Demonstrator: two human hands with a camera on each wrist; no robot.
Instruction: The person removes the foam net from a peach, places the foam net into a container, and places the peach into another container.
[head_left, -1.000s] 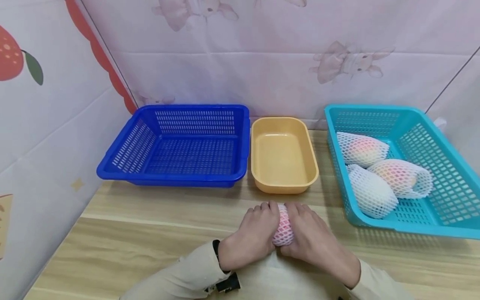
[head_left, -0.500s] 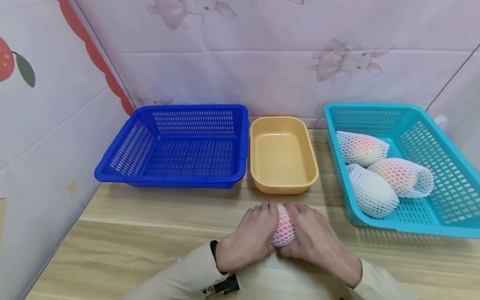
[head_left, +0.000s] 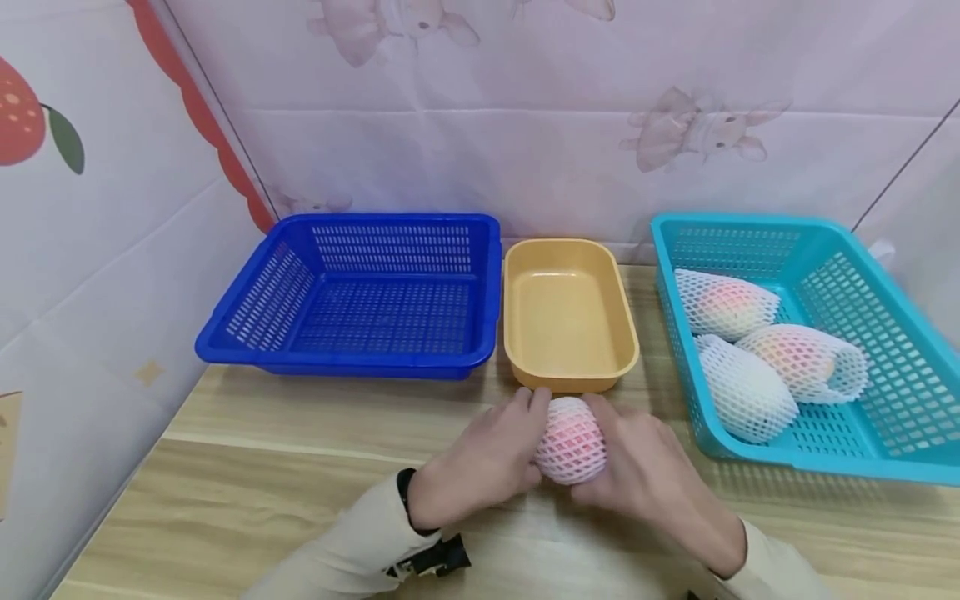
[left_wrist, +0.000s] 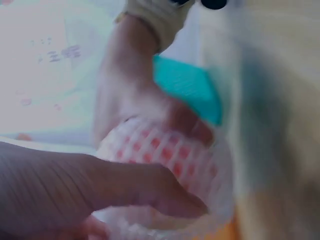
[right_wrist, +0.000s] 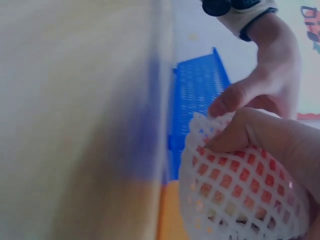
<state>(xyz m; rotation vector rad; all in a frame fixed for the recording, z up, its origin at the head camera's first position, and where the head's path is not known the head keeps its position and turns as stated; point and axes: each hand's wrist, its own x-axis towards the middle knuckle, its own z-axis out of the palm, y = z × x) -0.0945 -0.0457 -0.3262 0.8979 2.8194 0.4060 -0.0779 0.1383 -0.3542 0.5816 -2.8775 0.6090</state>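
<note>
Between both hands is a reddish fruit in a white foam net [head_left: 571, 442], just in front of the yellow tray. The left hand [head_left: 487, 450] grips its left side, with the thumb laid across the net in the left wrist view. On the other side the right hand [head_left: 645, 462] holds the fruit, its thumb [right_wrist: 232, 135] bent over the net near an open edge in the right wrist view. Palms and most fingertips are hidden behind the fruit. The net still covers the fruit wherever it shows.
A blue basket [head_left: 337, 358] with nothing in it stands back left, beside the yellow tray [head_left: 572, 317]. At right, a turquoise basket [head_left: 847, 462] holds three netted fruits [head_left: 750, 387]. A patterned cloth wall [head_left: 525, 167] rises behind the wooden table [head_left: 300, 450].
Both hands stayed still at first, then moved slightly apart. More of the netted fruit now shows between them, and it looks turned or raised a little.
</note>
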